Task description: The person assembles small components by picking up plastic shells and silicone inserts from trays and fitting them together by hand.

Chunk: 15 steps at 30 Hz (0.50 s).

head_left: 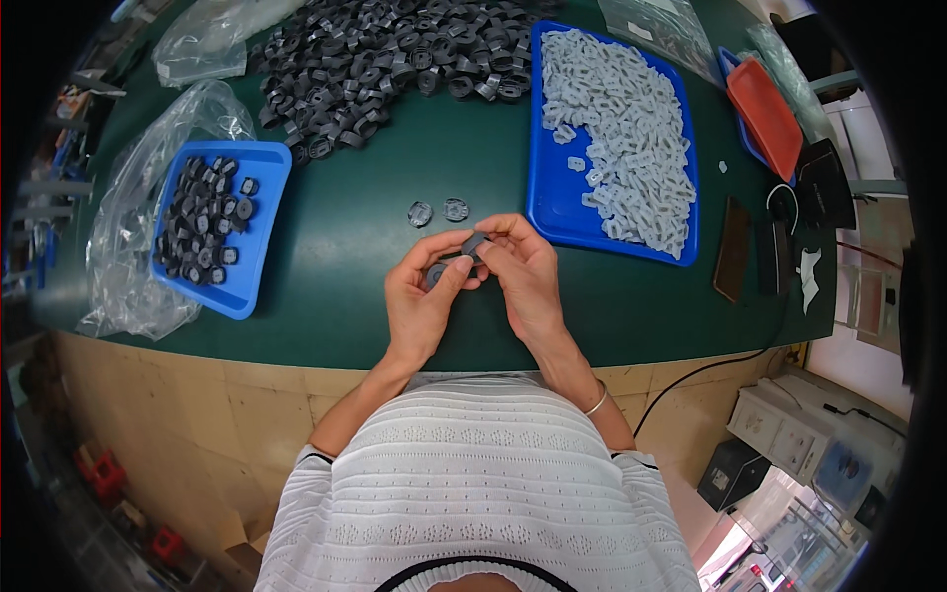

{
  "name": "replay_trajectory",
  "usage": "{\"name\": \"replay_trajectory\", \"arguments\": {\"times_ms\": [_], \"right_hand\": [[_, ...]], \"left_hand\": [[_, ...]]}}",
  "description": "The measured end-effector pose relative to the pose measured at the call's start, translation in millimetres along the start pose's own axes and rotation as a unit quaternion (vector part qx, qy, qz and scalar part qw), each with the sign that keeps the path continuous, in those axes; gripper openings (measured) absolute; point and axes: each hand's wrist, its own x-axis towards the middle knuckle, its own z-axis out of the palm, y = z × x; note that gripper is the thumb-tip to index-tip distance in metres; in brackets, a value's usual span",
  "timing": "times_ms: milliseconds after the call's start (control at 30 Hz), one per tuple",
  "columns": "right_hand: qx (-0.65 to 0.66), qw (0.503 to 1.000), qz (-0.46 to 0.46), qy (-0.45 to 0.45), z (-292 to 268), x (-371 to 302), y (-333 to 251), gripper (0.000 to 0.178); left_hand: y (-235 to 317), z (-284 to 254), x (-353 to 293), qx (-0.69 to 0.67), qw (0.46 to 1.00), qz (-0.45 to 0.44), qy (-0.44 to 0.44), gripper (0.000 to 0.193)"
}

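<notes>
Both hands meet over the near edge of the green table. Between their fingertips is a small dark grey plastic part (475,245), pinched by my left hand (419,303) and my right hand (530,281) together. A second rounded grey part (435,274) is tucked in the left palm, partly covered by the fingers. Just beyond the hands lie two small round dark parts, one on the left (420,214) and one on the right (456,209). Fine details of the held part are too small to make out.
A large heap of dark grey ring-like parts (395,59) covers the far table. At right stands a blue tray (562,209) of pale plastic pieces; at left, a smaller blue tray (258,261) of dark parts beside plastic bags (123,266). A phone-like slab (732,249) and red tray (766,116) lie far right.
</notes>
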Motion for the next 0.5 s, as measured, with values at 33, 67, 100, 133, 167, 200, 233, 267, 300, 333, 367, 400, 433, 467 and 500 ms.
{"name": "replay_trajectory", "arguments": {"times_ms": [33, 67, 100, 133, 167, 200, 233, 267, 300, 333, 367, 400, 433, 467, 500], "right_hand": [[0.001, 1.000, 0.001, 0.000, -0.5, 1.4, 1.0, 0.013], [-0.054, 0.998, -0.044, -0.004, -1.4, 3.0, 2.5, 0.011], [-0.109, 0.990, -0.089, -0.008, -2.0, 3.2, 3.4, 0.009], [-0.110, 0.990, -0.089, -0.009, -2.9, 3.3, 3.4, 0.009], [-0.149, 0.982, -0.111, -0.016, -4.5, 3.4, 3.0, 0.009], [-0.187, 0.973, -0.134, -0.023, -5.9, 4.2, 2.3, 0.009], [-0.187, 0.973, -0.134, -0.024, -8.3, 5.1, 0.2, 0.009], [-0.236, 0.962, -0.134, -0.046, -11.5, 5.8, -3.4, 0.015], [-0.283, 0.948, -0.132, -0.070, -13.5, 6.1, -6.5, 0.021], [-0.282, 0.948, -0.130, -0.072, -13.7, 4.2, -12.5, 0.021], [-0.328, 0.930, -0.138, -0.093, -12.3, 1.0, -21.4, 0.026], [-0.374, 0.909, -0.146, -0.114, -12.0, -1.2, -28.9, 0.031], [-0.375, 0.908, -0.144, -0.117, -12.7, -1.3, -32.6, 0.031], [-0.425, 0.877, -0.175, -0.140, -13.4, -1.0, -35.5, 0.033], [-0.474, 0.841, -0.205, -0.160, -14.3, -0.6, -37.6, 0.035]], "left_hand": [[-0.8, -0.9, 0.2, 0.017, 1.000, 0.016, 0.007, 0.028], [-1.1, -1.8, 0.5, 0.034, 0.999, 0.033, 0.014, 0.026], [-1.0, -2.5, 0.7, 0.034, 0.999, 0.033, 0.015, 0.026], [-0.9, -3.4, 2.2, 0.022, 1.000, 0.013, 0.012, 0.026], [-0.8, -4.4, 3.5, 0.011, 1.000, -0.008, 0.009, 0.026], [0.0, -6.3, 4.7, 0.011, 1.000, -0.008, 0.010, 0.026], [1.1, -8.4, 5.7, 0.023, 0.999, -0.021, 0.004, 0.025], [2.2, -10.3, 6.8, 0.036, 0.999, -0.035, -0.002, 0.024], [4.9, -12.5, 7.9, 0.036, 0.999, -0.036, 0.001, 0.024], [8.9, -14.1, 9.1, 0.022, 0.997, -0.077, -0.005, 0.023], [10.9, -16.4, 10.3, 0.009, 0.993, -0.117, -0.011, 0.022], [10.3, -18.5, 11.7, 0.007, 0.993, -0.118, -0.009, 0.022], [8.9, -20.8, 13.0, 0.003, 0.992, -0.128, -0.020, 0.021], [8.3, -22.9, 14.3, -0.002, 0.990, -0.138, -0.032, 0.020], [9.3, -24.8, 16.7, -0.003, 0.990, -0.138, -0.031, 0.020]]}}
